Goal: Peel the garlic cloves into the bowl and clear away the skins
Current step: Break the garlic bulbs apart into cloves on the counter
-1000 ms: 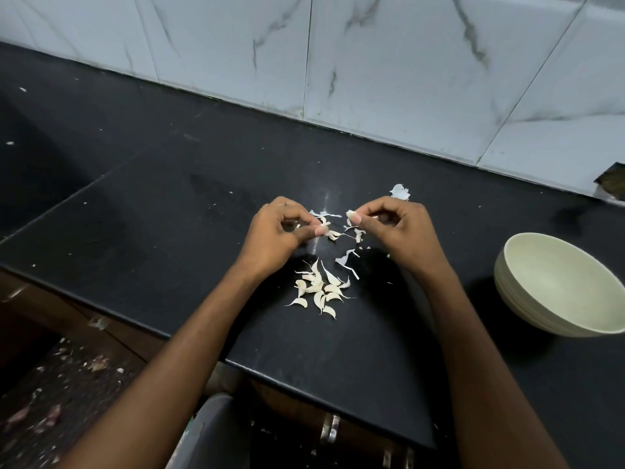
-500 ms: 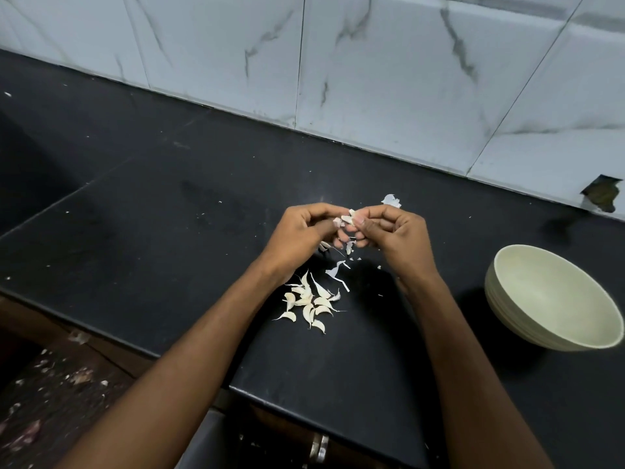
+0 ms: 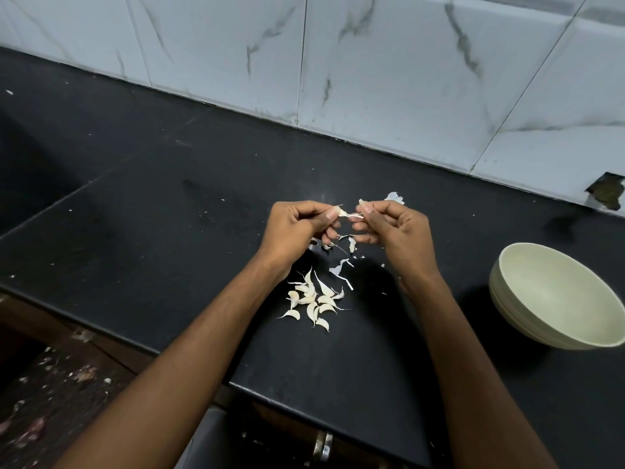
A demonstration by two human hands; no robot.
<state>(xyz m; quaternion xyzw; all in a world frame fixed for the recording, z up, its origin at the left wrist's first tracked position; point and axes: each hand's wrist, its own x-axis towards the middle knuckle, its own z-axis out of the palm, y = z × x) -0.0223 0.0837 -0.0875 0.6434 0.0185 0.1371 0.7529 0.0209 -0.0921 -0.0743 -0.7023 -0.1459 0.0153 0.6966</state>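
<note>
**Kid 1:** Both hands are up in the middle of the frame, close together. Left hand (image 3: pixel 297 228) has its fingers curled & pinches one end of a thin bit of garlic skin (image 3: pixel 348 214). Right hand (image 3: pixel 392 228) is curled too & pinches the other end. The skin is stretched between the 2 hands.

**Kid 2:** Is a clove in there?

**Kid 1:** A small pale tip pokes out on top of the right thumb, but I can't tell if it's a clove or just skin. Too tiny.

**Kid 2:** Where's the rest of the garlic?

**Kid 1:** Pile of garlic cloves (image 3: pixel 313 301) sits on the counter just below the hands, near the left wrist. They're small, cream-white, curved like little moons, w/ pointy tails. Some thin white loose skins (image 3: pixel 340 267) lie between the pile & the hands. One more white skin scrap (image 3: pixel 395 197) is just above the right hand.

**Kid 2:** And the bowl?

**Kid 1:** Bowl (image 3: pixel 527 319) is at the right edge of the frame, well apart from the pile. Pale green-cream, round. I see nothing inside it.

**Kid 2:** What's the place like?

**Kid 1:** Counter (image 3: pixel 169 214) is black & smooth w/ tiny white crumbs on it. Wall (image 3: pixel 372 62) across the top is white tile w/ grey marble lines. One hole in the tile (image 3: pixel 607 194) at the far right. Lower left shows a brown floor (image 3: pixel 50 401) w/ bits of mess on it.
</note>
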